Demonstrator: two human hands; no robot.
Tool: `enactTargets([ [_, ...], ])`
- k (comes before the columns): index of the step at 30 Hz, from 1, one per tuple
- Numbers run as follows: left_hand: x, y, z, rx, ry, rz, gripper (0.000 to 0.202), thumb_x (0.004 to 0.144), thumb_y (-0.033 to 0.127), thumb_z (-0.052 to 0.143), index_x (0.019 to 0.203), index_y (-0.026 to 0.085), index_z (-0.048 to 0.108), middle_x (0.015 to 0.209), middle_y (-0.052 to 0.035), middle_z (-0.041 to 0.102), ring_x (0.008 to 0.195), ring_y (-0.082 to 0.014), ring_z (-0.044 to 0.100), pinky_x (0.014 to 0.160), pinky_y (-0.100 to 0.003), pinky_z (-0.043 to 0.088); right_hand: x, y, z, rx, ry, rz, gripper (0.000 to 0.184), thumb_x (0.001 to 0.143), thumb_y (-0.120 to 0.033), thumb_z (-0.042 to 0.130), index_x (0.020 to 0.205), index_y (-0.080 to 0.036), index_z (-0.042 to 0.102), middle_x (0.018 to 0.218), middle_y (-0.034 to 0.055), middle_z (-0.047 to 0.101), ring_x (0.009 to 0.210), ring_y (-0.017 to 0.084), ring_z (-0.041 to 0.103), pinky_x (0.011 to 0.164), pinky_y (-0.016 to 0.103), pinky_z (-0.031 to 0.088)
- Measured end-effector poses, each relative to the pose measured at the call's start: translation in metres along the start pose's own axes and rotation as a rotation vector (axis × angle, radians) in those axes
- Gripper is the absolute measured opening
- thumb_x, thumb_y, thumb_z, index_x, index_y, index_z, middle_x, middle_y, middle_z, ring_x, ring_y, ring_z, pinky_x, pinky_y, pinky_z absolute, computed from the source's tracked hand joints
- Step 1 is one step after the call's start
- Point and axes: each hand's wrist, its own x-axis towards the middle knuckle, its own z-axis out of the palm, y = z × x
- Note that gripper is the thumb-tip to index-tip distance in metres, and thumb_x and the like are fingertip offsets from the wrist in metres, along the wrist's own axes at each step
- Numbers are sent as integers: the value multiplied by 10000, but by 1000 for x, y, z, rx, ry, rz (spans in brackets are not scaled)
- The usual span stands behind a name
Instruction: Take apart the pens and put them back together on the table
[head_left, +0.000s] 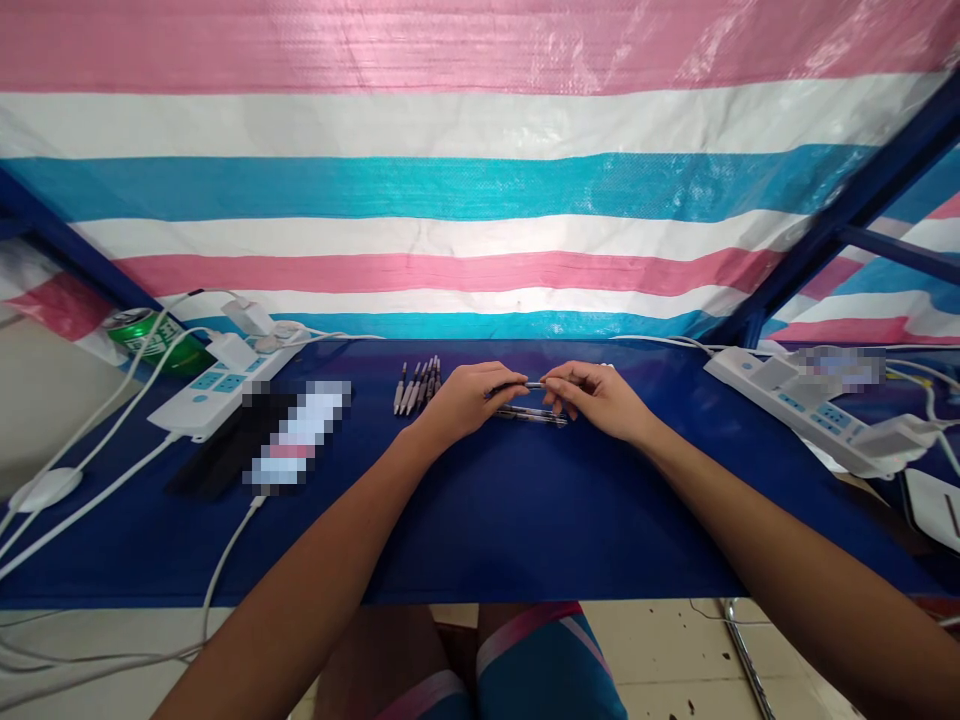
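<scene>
Above the middle of the blue table (540,520), my left hand (484,395) and my right hand (596,395) meet at a slim pen (534,385). My left fingers pinch one end of it, and my right fingertips close on the other end. Just below this pen, a few dark, clear-barrelled pens (532,414) lie flat on the table, partly hidden by my hands. Beside my left hand, several grey-and-black pens (417,388) lie side by side in a row. Fingers hide much of the held pen.
At left are a white power strip (225,385) with chargers, a green can (154,340), a blurred phone (300,438) and its cable (225,545). Another power strip (802,410) lies at right. A striped plastic sheet (480,190) hangs behind, between blue frame posts.
</scene>
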Motion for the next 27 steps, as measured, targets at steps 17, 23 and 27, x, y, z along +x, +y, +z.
enactTargets([
  [17,4,7,-4,-38,-56,-116,166,1038,296,657,1097,220,792,1058,-46,819,937,-189,755,842,-313,572,-1,-5,-3,-391,134,-333,147,996,-343,687,1110,-302,770,1095,58,810,1089,289,706,968,487,576],
  [23,4,6,-4,-35,-23,-77,143,1012,295,700,1103,223,783,1032,-44,810,919,-184,746,857,-318,559,-3,-4,-1,-51,19,-50,349,979,-541,694,1178,-257,726,994,68,806,799,222,748,693,378,614],
  [27,3,6,-3,-35,-39,-70,138,1017,282,695,1108,222,779,1043,-40,810,924,-177,746,842,-304,557,-2,-4,-1,0,-9,-47,424,927,-517,759,1268,-270,702,1149,84,798,939,235,759,732,366,619],
])
